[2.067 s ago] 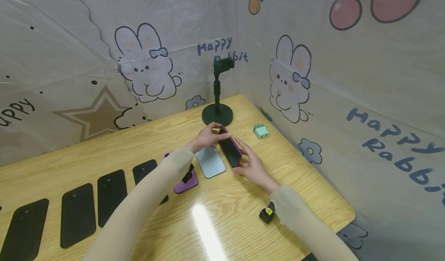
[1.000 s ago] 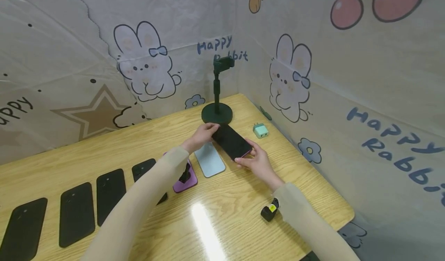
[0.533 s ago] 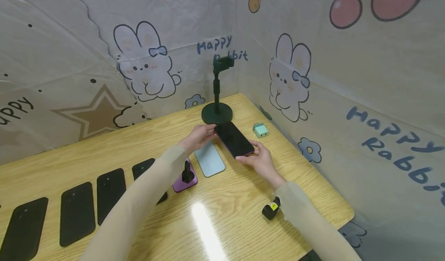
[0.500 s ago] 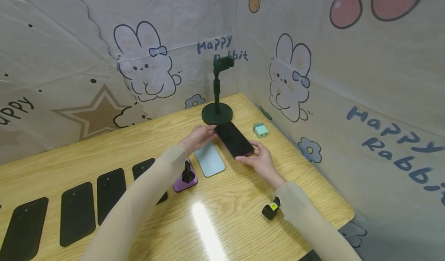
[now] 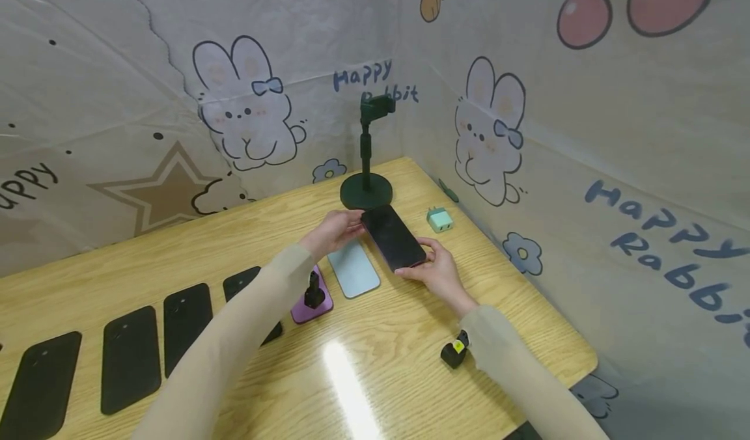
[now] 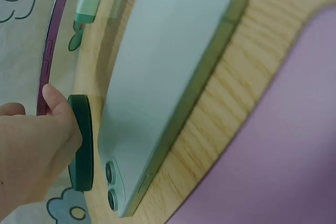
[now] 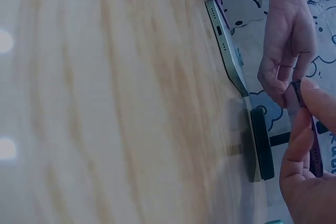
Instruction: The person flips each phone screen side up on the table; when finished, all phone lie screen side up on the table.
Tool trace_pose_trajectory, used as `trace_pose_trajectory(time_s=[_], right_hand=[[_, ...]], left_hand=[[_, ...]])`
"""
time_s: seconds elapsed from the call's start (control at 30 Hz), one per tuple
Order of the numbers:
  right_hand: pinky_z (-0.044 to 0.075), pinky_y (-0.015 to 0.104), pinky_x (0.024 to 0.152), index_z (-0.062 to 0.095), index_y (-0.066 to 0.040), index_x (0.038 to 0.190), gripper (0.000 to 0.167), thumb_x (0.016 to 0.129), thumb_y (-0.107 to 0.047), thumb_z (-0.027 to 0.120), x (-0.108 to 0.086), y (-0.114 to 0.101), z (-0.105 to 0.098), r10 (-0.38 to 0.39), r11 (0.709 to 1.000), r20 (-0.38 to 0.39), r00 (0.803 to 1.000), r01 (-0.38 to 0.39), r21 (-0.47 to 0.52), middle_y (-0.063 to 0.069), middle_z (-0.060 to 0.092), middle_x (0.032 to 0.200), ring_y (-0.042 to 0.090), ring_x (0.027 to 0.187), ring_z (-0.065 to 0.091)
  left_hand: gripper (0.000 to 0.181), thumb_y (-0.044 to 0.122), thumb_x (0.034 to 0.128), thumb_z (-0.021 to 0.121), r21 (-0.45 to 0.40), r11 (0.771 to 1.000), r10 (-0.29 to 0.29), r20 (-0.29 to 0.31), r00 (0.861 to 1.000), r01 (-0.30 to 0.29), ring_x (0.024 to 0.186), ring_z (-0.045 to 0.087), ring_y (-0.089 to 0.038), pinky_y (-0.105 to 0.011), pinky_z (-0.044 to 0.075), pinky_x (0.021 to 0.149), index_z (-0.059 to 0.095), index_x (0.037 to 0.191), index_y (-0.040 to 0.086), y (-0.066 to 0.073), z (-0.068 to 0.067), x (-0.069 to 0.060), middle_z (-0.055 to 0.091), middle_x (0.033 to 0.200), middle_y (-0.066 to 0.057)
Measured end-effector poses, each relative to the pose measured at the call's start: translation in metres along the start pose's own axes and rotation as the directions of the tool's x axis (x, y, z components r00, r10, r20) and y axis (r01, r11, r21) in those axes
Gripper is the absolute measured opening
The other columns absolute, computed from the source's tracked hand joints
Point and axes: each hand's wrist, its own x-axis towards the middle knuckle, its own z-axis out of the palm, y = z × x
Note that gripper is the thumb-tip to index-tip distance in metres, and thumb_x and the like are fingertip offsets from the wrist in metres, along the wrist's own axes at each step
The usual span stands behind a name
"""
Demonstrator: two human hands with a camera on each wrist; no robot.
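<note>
Above the wood-grained table, left fingers and right fingers pinch opposite ends of a flat, round-cornered, black-faced phone.

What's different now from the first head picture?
The dark-screened phone has turned from steeply tilted to flatter, its screen facing up more. The left hand moved slightly left; the right hand still grips its near end. Stand, charger and pale phone stayed put.
</note>
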Motion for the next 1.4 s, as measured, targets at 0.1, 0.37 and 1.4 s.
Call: trace_pose_trajectory(time_s=[0.1, 0.37, 1.4], right_hand=[[0.046, 0.020, 0.062, 0.040, -0.005, 0.141, 0.081, 0.072, -0.004, 0.082, 0.001, 0.003, -0.001, 0.003, 1.000, 0.033, 0.999, -0.002, -0.025, 0.020, 0.060, 0.102, 0.011, 0.071, 0.059], [0.044, 0.025, 0.064, 0.040, -0.006, 0.138, 0.082, 0.069, -0.007, 0.085, 0.002, 0.006, 0.000, 0.002, 0.992, 0.036, 0.999, 0.003, -0.125, 0.014, 0.057, 0.092, 0.019, 0.076, 0.055], [0.048, 0.035, 0.076, 0.046, -0.004, 0.132, 0.076, 0.068, -0.013, 0.087, 0.010, 0.010, 0.011, -0.074, 0.965, -0.044, 0.996, 0.060, -0.255, 0.017, 0.059, 0.112, 0.027, 0.091, 0.058]], left_hand=[[0.038, 0.005, 0.1023, 0.038, 0.052, 0.998, 0.021, 0.013, 1.000, -0.021, 0.088, 0.055, -0.012, -0.025, 0.048, 0.090, 0.041, 0.138, -0.009, -0.001, -0.001, 0.001, 0.056, 0.103, -0.006], [0.041, 0.004, 0.1028, 0.035, 0.173, 0.983, 0.057, 0.041, 0.998, -0.064, 0.102, 0.051, -0.016, -0.037, 0.038, 0.108, 0.036, 0.142, -0.007, -0.003, 0.000, -0.002, 0.044, 0.137, -0.019], [0.046, -0.004, 0.0976, 0.042, 0.319, 0.925, 0.168, 0.144, 0.975, -0.207, 0.093, 0.051, -0.014, -0.037, 0.045, 0.098, 0.035, 0.143, -0.006, -0.010, -0.008, 0.001, 0.044, 0.123, -0.017]])
